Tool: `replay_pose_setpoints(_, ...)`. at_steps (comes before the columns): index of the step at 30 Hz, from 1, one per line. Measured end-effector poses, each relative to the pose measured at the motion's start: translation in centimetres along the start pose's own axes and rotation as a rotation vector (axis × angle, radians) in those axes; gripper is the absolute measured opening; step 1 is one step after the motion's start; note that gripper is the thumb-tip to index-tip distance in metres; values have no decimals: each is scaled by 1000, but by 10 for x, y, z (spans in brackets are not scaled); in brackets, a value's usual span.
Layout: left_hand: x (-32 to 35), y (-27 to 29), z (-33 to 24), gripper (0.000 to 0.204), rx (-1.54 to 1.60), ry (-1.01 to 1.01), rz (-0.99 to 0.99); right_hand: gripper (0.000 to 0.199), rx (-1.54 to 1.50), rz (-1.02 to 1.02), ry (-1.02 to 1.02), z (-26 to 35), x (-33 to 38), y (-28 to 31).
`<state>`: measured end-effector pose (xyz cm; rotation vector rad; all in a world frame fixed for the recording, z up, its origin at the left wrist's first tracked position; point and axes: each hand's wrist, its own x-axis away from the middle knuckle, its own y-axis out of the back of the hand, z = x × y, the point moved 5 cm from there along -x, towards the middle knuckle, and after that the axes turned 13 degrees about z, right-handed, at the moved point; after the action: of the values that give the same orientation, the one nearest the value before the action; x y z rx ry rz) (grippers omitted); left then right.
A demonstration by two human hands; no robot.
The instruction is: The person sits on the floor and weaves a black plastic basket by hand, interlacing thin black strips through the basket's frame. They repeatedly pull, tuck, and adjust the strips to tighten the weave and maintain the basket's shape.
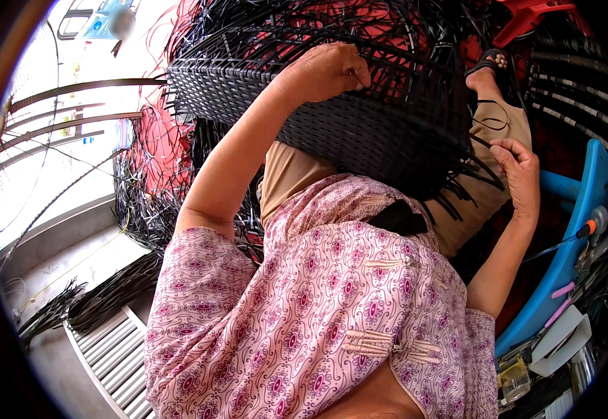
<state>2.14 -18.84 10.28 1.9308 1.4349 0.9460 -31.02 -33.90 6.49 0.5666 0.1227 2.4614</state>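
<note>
While both hands work, a black woven panel [360, 133] lies across the lap.
Left hand [325, 70] grips its far edge; right hand [517, 171] pinches loose strands [482, 164] at the right end.

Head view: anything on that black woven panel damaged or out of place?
No damage shows. The black woven panel lies tilted across the lap, its weave even. Loose black strips stick out unwoven at its lower right edge, near the right hand. The left hand grips the top edge.
</note>
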Motion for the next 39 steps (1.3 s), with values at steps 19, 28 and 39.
replay_pose_setpoints(19,10,13,22,22,167,240,85,14,-21,39,16,3,-7,-16)
replay_pose_setpoints(28,5,4,33,24,419,255,189,13,-30,47,17,1,-10,-19)
replay_pose_setpoints(39,26,8,53,25,591,281,52,15,-51,82,-6,-1,-14,-22)
